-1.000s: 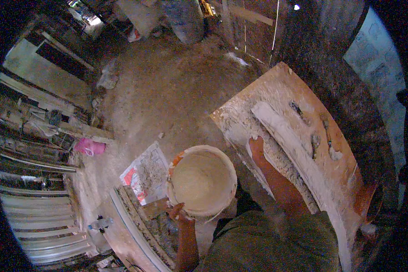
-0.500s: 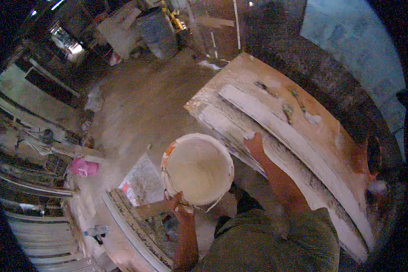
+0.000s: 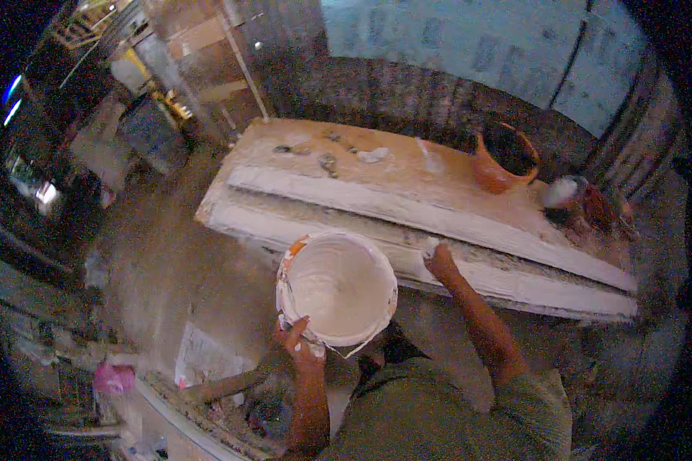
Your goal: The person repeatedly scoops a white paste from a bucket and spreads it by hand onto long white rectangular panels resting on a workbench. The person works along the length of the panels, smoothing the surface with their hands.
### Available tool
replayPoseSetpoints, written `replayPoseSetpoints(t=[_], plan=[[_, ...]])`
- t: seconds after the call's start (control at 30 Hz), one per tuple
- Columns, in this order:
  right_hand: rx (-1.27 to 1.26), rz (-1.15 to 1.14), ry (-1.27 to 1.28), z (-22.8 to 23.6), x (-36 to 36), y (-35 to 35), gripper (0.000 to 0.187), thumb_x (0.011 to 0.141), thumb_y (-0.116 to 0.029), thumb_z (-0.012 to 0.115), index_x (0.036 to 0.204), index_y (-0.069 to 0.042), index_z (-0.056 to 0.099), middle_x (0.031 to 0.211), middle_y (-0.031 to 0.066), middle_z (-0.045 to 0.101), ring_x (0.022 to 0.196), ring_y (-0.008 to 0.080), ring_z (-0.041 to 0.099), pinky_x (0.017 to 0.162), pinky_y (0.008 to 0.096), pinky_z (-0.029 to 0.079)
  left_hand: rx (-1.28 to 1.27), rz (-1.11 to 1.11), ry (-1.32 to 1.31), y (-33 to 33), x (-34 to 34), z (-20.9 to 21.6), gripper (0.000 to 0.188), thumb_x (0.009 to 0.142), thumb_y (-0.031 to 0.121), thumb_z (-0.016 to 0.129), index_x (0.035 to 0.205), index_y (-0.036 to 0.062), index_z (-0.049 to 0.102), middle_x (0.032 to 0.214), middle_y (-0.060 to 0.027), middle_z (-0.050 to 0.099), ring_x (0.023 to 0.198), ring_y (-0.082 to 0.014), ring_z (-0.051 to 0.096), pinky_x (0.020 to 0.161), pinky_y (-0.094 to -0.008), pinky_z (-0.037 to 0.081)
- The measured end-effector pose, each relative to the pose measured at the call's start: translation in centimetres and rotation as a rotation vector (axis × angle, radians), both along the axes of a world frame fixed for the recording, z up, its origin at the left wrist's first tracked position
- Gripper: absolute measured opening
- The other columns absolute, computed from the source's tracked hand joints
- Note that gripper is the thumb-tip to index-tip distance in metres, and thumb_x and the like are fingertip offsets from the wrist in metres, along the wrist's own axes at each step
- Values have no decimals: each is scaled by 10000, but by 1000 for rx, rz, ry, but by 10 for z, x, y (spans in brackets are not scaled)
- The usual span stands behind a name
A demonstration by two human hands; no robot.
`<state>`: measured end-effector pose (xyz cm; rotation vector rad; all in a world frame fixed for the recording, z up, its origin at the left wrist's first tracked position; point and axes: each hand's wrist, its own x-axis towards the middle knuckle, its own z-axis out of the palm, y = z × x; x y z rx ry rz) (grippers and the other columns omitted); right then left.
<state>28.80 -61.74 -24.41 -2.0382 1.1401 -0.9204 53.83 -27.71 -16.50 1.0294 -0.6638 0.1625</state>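
My left hand [image 3: 303, 344], spotted with white, grips the near-left rim of a round bucket [image 3: 283, 288]. Pale, creamy material [image 3: 338, 284] fills the inside of the bucket, and orange marks show on its wall. My right hand [image 3: 441, 263] is closed over the nearer of two long white mouldings [image 3: 507, 286], to the right of the bucket. Something white shows at its fingertips; whether it is a lump or a coating is unclear. The farther moulding [image 3: 346, 196] runs alongside, with a dark gap between them. Both lie on an orange-brown table [image 3: 407, 157].
On the table's far side lie several small scraps [image 3: 328, 163] and a white piece [image 3: 374, 155]. An orange basket-like container [image 3: 501, 178] stands at the right, beside dark and white clutter [image 3: 592, 201]. A pink item [image 3: 115, 378] and a pale sheet [image 3: 207, 355] lie lower left.
The view has turned right, bringing the orange container fully in. My right hand is farther right along the near moulding. My left hand still grips the bucket, which now overlaps the moulding's front edge in view.
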Motion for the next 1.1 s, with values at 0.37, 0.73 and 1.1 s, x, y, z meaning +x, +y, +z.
replayPoseSetpoints(t=[0.37,0.73,1.1], plan=[[-477,505,529,360,-97,241,469,972,-331,601,1321,-18,575,1244,303,609,1073,474,654,935,536,539,241,-559,152,175,-177,249,304,793,80,793,1084,64,709,1439,-172,415,1329,-360,472,1078,-492,442],[125,482,500,447,-271,289,362,987,-238,526,1146,74,621,1098,315,660,1028,429,664,880,513,536,206,-209,150,213,-339,390,328,776,30,763,1096,33,690,1333,-167,521,1232,-341,538,1053,-469,440],[359,746,960,557,-163,304,489,942,-333,534,1086,122,639,1122,300,701,976,412,681,873,525,508,194,-250,-417,176,-163,432,141,832,101,764,972,108,778,1421,-197,409,1317,-401,451,1104,-515,380]])
